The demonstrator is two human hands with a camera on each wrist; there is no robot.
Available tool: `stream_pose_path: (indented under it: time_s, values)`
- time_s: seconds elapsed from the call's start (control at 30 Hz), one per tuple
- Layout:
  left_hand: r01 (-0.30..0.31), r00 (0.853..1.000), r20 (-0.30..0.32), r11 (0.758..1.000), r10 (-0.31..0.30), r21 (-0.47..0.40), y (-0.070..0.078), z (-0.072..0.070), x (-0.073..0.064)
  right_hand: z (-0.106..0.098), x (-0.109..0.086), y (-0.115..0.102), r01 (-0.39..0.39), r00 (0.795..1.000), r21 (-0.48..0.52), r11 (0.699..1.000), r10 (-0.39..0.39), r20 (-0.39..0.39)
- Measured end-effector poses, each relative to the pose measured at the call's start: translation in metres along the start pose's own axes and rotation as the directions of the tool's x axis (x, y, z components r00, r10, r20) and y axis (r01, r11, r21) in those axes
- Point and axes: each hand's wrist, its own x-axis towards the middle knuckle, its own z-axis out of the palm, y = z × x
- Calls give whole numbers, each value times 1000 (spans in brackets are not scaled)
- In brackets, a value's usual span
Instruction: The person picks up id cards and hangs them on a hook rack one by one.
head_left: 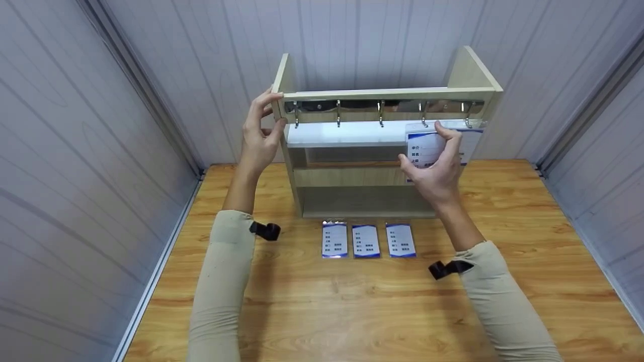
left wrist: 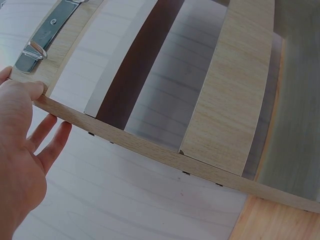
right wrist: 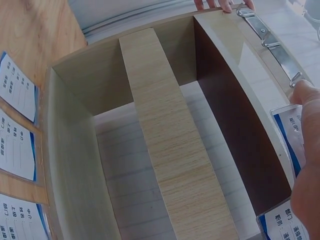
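- I'm watching pale panelled walls (head_left: 327, 42) closing in the workspace at the back and on both sides.
- The wood-grain worktop (head_left: 352, 311) is running beneath everything, right up to those walls.
- The pale wooden shelf unit (head_left: 347, 177) is standing upright at the rear of the worktop, its open compartments facing my head view.
- Two beige sleeves (head_left: 221, 281) are reaching forward, one on each side of the cards.
- The metal hook rail (head_left: 359, 105) is spanning the unit's upper front board, its five hooks pointing downward.
- My left hand (head_left: 261, 133) is curling round the unit's left side panel, its thumb lying at the front edge.
- My right hand (head_left: 440, 173) is gripping a card, its thumb and forefinger spread apart; it's blocking much of my view.
- The held card (head_left: 421, 146) is sitting just below the fourth hook; I'm not managing to tell whether it's hooked on.
- A neighbouring card (head_left: 473, 143) is showing behind the right hand, by the fifth hook.
- Three more cards (head_left: 366, 241) are lying in a row before the unit, just apart.
- Black wrist mounts (head_left: 271, 231) are jutting inward from both cuffs.
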Motion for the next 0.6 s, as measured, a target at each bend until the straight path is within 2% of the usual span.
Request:
stream_pose_path:
  time_s: [0.6]
  values:
    - [6,1000,-2,1000,-6,11,1,-1,0,4,2,2,-40,999,6,999,40,-1]
